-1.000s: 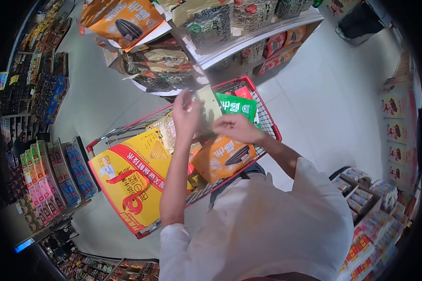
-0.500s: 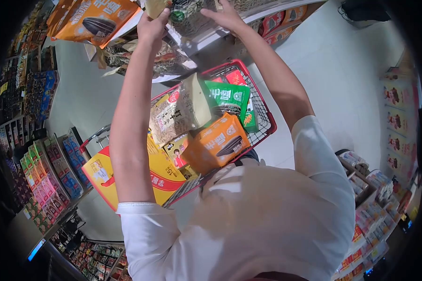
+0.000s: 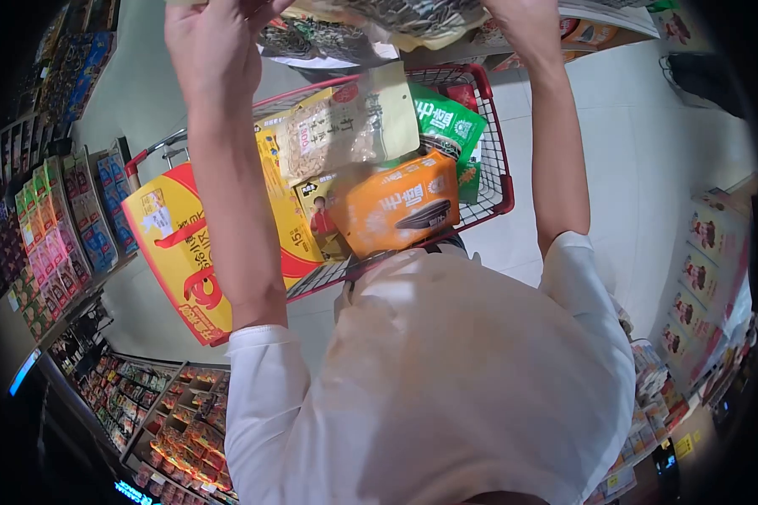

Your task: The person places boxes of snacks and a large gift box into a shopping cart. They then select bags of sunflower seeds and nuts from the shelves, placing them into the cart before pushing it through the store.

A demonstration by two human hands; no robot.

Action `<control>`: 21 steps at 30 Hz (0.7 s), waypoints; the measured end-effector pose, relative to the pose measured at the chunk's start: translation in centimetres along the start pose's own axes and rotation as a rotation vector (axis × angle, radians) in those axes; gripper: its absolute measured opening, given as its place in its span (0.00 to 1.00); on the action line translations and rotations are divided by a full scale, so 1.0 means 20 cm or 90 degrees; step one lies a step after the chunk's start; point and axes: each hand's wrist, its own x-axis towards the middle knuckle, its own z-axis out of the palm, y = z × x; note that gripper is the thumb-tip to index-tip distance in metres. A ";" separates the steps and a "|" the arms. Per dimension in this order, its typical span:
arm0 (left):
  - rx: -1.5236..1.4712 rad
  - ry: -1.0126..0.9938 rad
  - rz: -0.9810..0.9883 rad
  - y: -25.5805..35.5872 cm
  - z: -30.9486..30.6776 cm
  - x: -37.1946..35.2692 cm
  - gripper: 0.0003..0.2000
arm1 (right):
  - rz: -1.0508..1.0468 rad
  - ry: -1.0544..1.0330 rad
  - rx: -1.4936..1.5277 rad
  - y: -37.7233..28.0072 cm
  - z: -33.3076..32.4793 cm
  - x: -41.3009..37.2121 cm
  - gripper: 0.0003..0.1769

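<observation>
At the top edge of the head view, a clear-fronted bag of striped sunflower seeds (image 3: 429, 18) with cream edging spans the space between my hands. My left hand (image 3: 215, 50) is closed at its left side, the fingertips partly cut off by the frame. Gripping the bag's right end is my right hand (image 3: 522, 25), its fingertips partly hidden. Below the bag stands a red-rimmed wire shopping cart (image 3: 504, 181). It holds a cream bag (image 3: 349, 126), an orange sunflower seed bag (image 3: 400, 206), a green bag (image 3: 446, 122) and a yellow-and-red box (image 3: 181, 223).
A shelf with more bags (image 3: 316, 38) lies just beyond the cart. Hanging snack packs (image 3: 55, 223) line a rack at the left. Display stands with packets (image 3: 648, 396) are at the lower right, and a dark object (image 3: 703, 80) lies on the floor at the upper right.
My hands have moved apart and nearer to me, bringing the sunflower seed bag away from the shelf. The view has shifted, and the cart appears higher in it.
</observation>
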 end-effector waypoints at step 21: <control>0.568 0.090 -0.132 -0.55 -1.01 -1.75 0.30 | 0.437 -0.231 -0.116 0.02 0.92 -1.94 0.39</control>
